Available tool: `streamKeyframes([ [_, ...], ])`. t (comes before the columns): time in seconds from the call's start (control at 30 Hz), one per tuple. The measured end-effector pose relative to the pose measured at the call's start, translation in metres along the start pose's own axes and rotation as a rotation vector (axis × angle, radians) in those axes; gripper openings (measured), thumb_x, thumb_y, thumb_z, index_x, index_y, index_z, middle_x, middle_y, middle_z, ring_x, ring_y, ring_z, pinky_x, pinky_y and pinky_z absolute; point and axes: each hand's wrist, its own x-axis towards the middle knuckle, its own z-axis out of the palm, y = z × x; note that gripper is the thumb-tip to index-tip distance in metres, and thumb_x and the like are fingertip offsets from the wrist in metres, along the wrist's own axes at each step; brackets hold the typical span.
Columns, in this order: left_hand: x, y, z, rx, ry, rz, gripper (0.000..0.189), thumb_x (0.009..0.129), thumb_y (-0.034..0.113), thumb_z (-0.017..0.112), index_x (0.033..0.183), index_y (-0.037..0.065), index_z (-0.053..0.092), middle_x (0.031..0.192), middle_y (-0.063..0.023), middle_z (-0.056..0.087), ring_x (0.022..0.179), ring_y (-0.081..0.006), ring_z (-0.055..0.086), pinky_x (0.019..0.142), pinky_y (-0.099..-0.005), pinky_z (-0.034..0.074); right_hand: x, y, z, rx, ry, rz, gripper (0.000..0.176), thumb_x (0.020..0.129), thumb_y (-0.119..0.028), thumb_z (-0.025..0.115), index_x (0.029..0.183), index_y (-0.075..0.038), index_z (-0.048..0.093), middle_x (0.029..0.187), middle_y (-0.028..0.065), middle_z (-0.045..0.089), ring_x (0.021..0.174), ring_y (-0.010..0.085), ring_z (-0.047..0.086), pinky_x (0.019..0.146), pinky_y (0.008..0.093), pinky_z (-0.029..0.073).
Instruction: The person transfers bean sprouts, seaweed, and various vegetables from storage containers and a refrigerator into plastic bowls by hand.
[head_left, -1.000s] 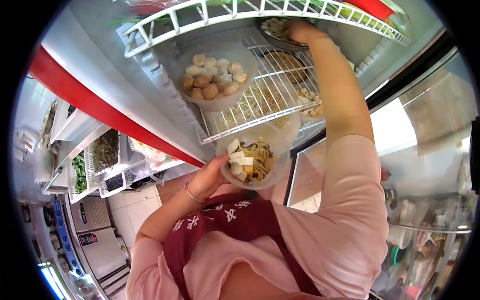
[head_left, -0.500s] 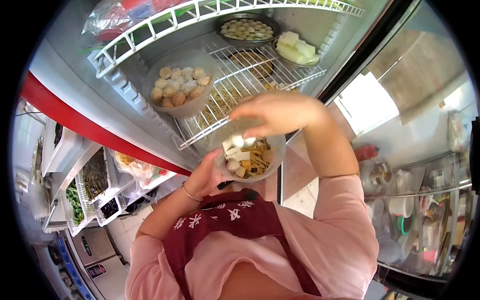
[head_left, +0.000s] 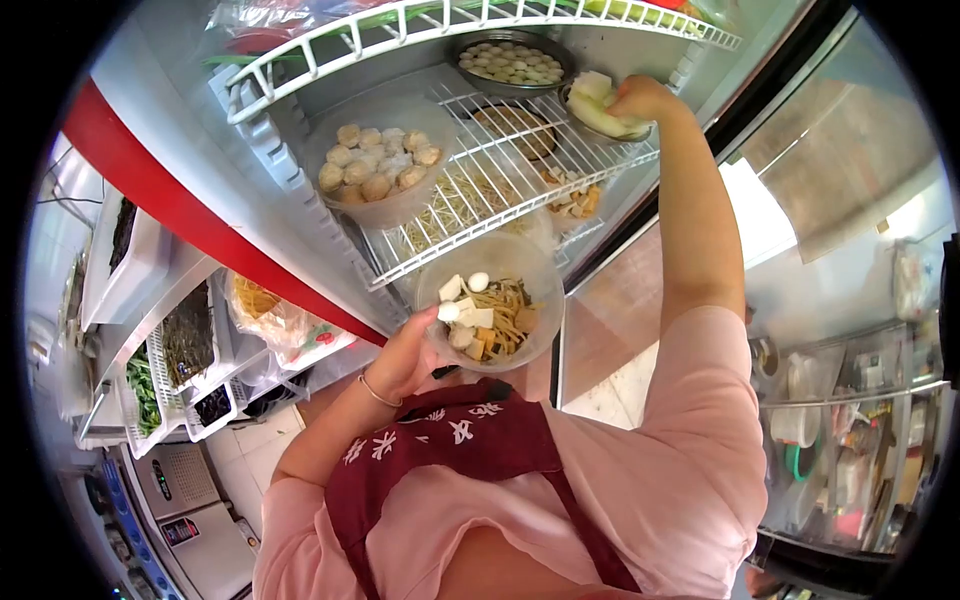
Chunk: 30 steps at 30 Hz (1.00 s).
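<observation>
My left hand (head_left: pixel 408 355) grips the left rim of a clear plastic bowl (head_left: pixel 545 330), which holds noodle-like strips, white cubes and small white eggs. At the upper right, my right hand (head_left: pixel 645 98) reaches into a bowl of pale green-white slices (head_left: pixel 598 108) on the fridge shelf, its fingers closed on the slices. Left of that bowl stands a dark metal bowl of small white eggs (head_left: pixel 510 62). A clear tub of round balls (head_left: pixel 375 165) sits at the shelf's left side.
The white wire shelf (head_left: pixel 470 235) spans the fridge, with food containers under it. A second wire rack (head_left: pixel 420 22) crosses the top. Trays of greens (head_left: pixel 142 395) stand left, past the red door edge (head_left: pixel 200 215). A glass door (head_left: pixel 800 170) is at the right.
My right hand has moved from above the held bowl up and right to the pale slices. Two small white eggs now lie separately in the held bowl. The view has shifted slightly.
</observation>
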Motion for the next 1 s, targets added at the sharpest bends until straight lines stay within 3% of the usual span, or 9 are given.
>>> streamKeyframes([
  [0.2, -0.001, 0.0, -0.004, -0.004, 0.019, -0.022, 0.052, 0.095, 0.034, 0.04, 0.136, 0.001, 0.033, 0.135, -0.0141, 0.044, 0.122, -0.0293, 0.046, 0.098, -0.0485, 0.042, 0.016, 0.016, 0.0, 0.093, -0.038, 0.074, 0.052, 0.065, -0.036, 0.072, 0.098, 0.002, 0.063, 0.09, 0.017, 0.065, 0.084, 0.0245, 0.063, 0.068, 0.0346, 0.05],
  [0.37, -0.004, 0.001, -0.001, -0.023, 0.048, -0.012, 0.049, 0.096, 0.029, 0.038, 0.135, 0.0, 0.032, 0.133, -0.0158, 0.045, 0.12, -0.0287, 0.048, 0.1, -0.0427, 0.041, 0.021, 0.004, 0.017, 0.69, 0.01, 0.022, 0.046, 0.068, -0.03, 0.071, 0.102, 0.0, 0.061, 0.084, 0.0138, 0.065, 0.079, 0.0254, 0.063, 0.066, 0.0338, 0.051],
  [0.4, -0.005, 0.002, 0.0, -0.024, 0.05, -0.013, 0.049, 0.096, 0.029, 0.038, 0.135, 0.0, 0.032, 0.133, -0.0158, 0.045, 0.12, -0.0287, 0.048, 0.1, -0.0427, 0.041, 0.022, -0.004, 0.018, 0.691, 0.009, 0.022, 0.046, 0.068, -0.03, 0.071, 0.102, 0.0, 0.061, 0.084, 0.0138, 0.065, 0.079, 0.0254, 0.063, 0.066, 0.0338, 0.051],
  [0.47, -0.007, 0.003, 0.003, -0.018, 0.045, -0.009, 0.049, 0.096, 0.029, 0.038, 0.135, 0.0, 0.032, 0.133, -0.0155, 0.045, 0.12, -0.0282, 0.048, 0.099, -0.0426, 0.041, 0.02, -0.024, 0.013, 0.133, 0.034, -0.129, 0.046, 0.067, -0.026, 0.071, 0.103, -0.001, 0.06, 0.09, 0.0156, 0.064, 0.082, 0.0273, 0.063, 0.069, 0.0353, 0.051],
  [0.57, -0.008, 0.002, 0.004, -0.015, 0.045, 0.007, 0.049, 0.096, 0.029, 0.039, 0.135, 0.0, 0.033, 0.133, -0.0153, 0.045, 0.12, -0.0277, 0.048, 0.099, -0.0425, 0.042, -0.012, -0.063, 0.005, 0.063, 0.114, -0.084, 0.035, 0.071, -0.02, 0.061, 0.097, 0.002, 0.063, 0.09, 0.0251, 0.062, 0.085, 0.0382, 0.061, 0.071, 0.0401, 0.049],
  [0.7, -0.007, 0.001, -0.001, -0.015, 0.016, -0.004, 0.049, 0.095, 0.029, 0.039, 0.135, 0.0, 0.033, 0.132, -0.0154, 0.046, 0.12, -0.0278, 0.048, 0.099, -0.0425, 0.042, 0.024, -0.047, 0.024, 0.105, -0.01, 0.017, 0.046, 0.066, -0.022, 0.069, 0.106, -0.001, 0.059, 0.101, 0.0184, 0.062, 0.089, 0.0288, 0.062, 0.072, 0.0381, 0.051],
  [0.8, -0.008, 0.001, -0.001, -0.003, 0.043, -0.02, 0.049, 0.095, 0.03, 0.04, 0.134, 0.0, 0.035, 0.131, -0.0155, 0.047, 0.119, -0.0277, 0.049, 0.099, -0.0422, 0.042, 0.021, -0.031, 0.016, 0.221, 0.007, 0.041, 0.044, 0.071, -0.019, 0.067, 0.11, -0.002, 0.058, 0.103, 0.0151, 0.062, 0.092, 0.0256, 0.061, 0.074, 0.0367, 0.051],
  [0.9, -0.008, 0.0, -0.005, -0.007, 0.03, -0.008, 0.049, 0.095, 0.031, 0.039, 0.133, 0.0, 0.035, 0.131, -0.0157, 0.048, 0.118, -0.0282, 0.049, 0.099, -0.0425, 0.042, -0.011, -0.029, -0.01, 0.751, 0.023, 0.092, 0.041, 0.077, -0.017, 0.065, 0.115, -0.004, 0.056, 0.104, 0.0106, 0.063, 0.094, 0.0204, 0.06, 0.076, 0.0329, 0.05],
  [1.0, -0.009, 0.003, -0.003, 0.01, -0.01, -0.04, 0.049, 0.096, 0.032, 0.036, 0.133, 0.0, 0.036, 0.131, -0.0164, 0.047, 0.118, -0.0294, 0.05, 0.099, -0.0429, 0.042, -0.06, -0.053, -0.029, 1.059, -0.1, -0.139, 0.038, 0.081, -0.017, 0.064, 0.116, -0.007, 0.055, 0.104, 0.0058, 0.062, 0.094, 0.0157, 0.06, 0.078, 0.0294, 0.049],
])
